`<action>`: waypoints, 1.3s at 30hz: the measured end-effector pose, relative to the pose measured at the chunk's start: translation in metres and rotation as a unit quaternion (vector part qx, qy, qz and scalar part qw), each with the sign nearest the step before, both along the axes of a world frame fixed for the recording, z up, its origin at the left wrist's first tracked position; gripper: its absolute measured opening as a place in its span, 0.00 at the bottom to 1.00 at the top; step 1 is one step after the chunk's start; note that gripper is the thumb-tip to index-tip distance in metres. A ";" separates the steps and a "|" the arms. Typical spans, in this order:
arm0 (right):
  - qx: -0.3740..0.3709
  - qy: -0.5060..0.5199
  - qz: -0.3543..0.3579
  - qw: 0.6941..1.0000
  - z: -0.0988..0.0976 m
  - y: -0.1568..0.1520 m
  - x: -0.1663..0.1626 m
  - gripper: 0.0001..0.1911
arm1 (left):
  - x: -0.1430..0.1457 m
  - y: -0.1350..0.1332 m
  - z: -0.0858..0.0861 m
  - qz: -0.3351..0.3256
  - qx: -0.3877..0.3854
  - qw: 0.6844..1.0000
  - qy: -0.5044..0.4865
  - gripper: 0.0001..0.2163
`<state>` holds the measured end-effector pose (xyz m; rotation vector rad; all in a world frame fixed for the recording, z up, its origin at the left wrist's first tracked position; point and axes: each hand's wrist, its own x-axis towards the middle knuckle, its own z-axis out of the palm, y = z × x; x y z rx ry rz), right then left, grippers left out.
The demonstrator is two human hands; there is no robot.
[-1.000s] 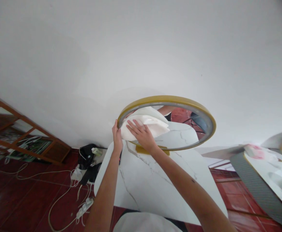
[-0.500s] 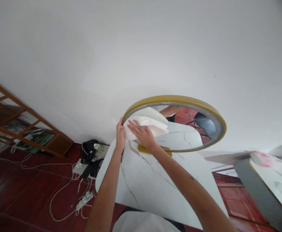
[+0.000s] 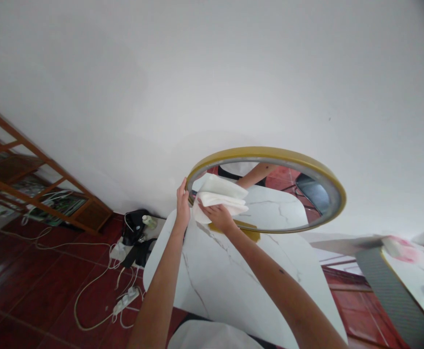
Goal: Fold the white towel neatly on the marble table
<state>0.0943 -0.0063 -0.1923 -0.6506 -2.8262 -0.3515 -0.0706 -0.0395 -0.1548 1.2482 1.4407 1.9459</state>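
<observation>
An oval-looking mirror [image 3: 270, 154] with a gold rim stands on a gold base [image 3: 246, 233] on a white marble-patterned table [image 3: 230, 286]. My left hand [image 3: 183, 209] grips the rim at its left side, the fingers partly behind it. With my right hand [image 3: 219, 216] I hold a folded white cloth [image 3: 228, 199] against the lower left of the glass. The cloth, my right forearm and the tabletop are reflected in the mirror.
A plain white wall [image 3: 197, 72] rises behind the mirror. On the red tiled floor at left lie a power strip [image 3: 126, 300], loose cables and a black bag [image 3: 134, 227]. A wooden shelf [image 3: 48, 162] leans far left; another table [image 3: 397, 286] stands right.
My right hand and the cloth have moved down the glass, slightly toward the mirror's lower left edge. My left hand stays on the rim. The view has shifted slightly.
</observation>
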 end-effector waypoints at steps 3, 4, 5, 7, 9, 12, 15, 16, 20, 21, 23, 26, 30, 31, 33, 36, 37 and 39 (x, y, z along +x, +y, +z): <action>-0.011 -0.005 0.006 1.000 -0.015 0.001 0.003 0.30 | 0.000 0.002 0.000 -0.004 0.002 1.000 -0.018 0.22; -0.008 -0.002 0.007 1.000 -0.015 0.001 0.003 0.30 | 0.000 0.002 -0.001 -0.008 0.000 0.999 -0.034 0.22; -0.001 0.006 0.006 1.000 -0.012 -0.001 0.004 0.30 | 0.000 0.002 -0.001 -0.011 -0.003 0.999 -0.052 0.23; 0.021 0.026 0.000 0.999 -0.001 -0.005 0.005 0.31 | 0.001 0.001 -0.005 -0.013 -0.013 0.996 -0.087 0.24; 0.040 0.045 -0.012 0.998 0.012 -0.008 0.008 0.31 | 0.003 -0.001 -0.013 0.004 -0.027 0.994 -0.110 0.24; 0.041 0.052 -0.030 0.997 0.019 -0.009 0.015 0.31 | 0.007 -0.005 -0.032 0.043 -0.064 0.987 -0.138 0.22; 0.012 0.036 -0.039 0.999 -0.002 -0.007 0.025 0.31 | 0.014 -0.006 -0.053 0.029 -0.136 0.974 -0.181 0.21; -0.002 0.026 -0.040 0.999 -0.015 -0.007 0.030 0.31 | 0.018 -0.007 -0.060 0.018 -0.164 0.966 -0.198 0.20; -0.040 -0.013 -0.053 0.998 -0.070 -0.010 0.056 0.28 | 0.030 -0.007 -0.082 -0.029 -0.268 0.920 -0.286 0.18; -0.042 -0.016 -0.056 0.997 -0.081 -0.012 0.064 0.28 | 0.032 -0.008 -0.086 -0.038 -0.285 0.909 -0.301 0.18; -0.044 -0.018 -0.069 0.997 -0.098 -0.018 0.081 0.28 | 0.034 -0.009 -0.093 -0.045 -0.300 0.899 -0.316 0.18; -0.040 -0.018 -0.087 0.995 -0.108 -0.025 0.097 0.27 | 0.034 -0.009 -0.103 -0.043 -0.301 0.893 -0.331 0.16; -0.031 -0.012 -0.089 0.996 -0.099 -0.028 0.092 0.29 | 0.041 -0.005 -0.117 -0.040 -0.309 0.876 -0.369 0.14; -0.029 -0.006 -0.087 0.996 -0.096 -0.027 0.088 0.29 | 0.046 -0.003 -0.120 -0.042 -0.315 0.868 -0.381 0.14; -0.026 0.006 -0.081 0.996 -0.090 -0.024 0.081 0.30 | 0.057 0.001 -0.128 -0.049 -0.334 0.850 -0.405 0.11; -0.034 0.005 -0.088 0.996 -0.091 -0.021 0.085 0.32 | 0.070 0.003 -0.136 -0.063 -0.369 0.821 -0.431 0.09; -0.037 0.000 -0.095 0.995 -0.094 -0.021 0.092 0.32 | 0.073 0.004 -0.138 -0.067 -0.381 0.812 -0.437 0.08; -0.040 -0.008 -0.115 0.993 -0.103 -0.024 0.109 0.32 | 0.076 0.003 -0.140 -0.072 -0.404 0.794 -0.448 0.07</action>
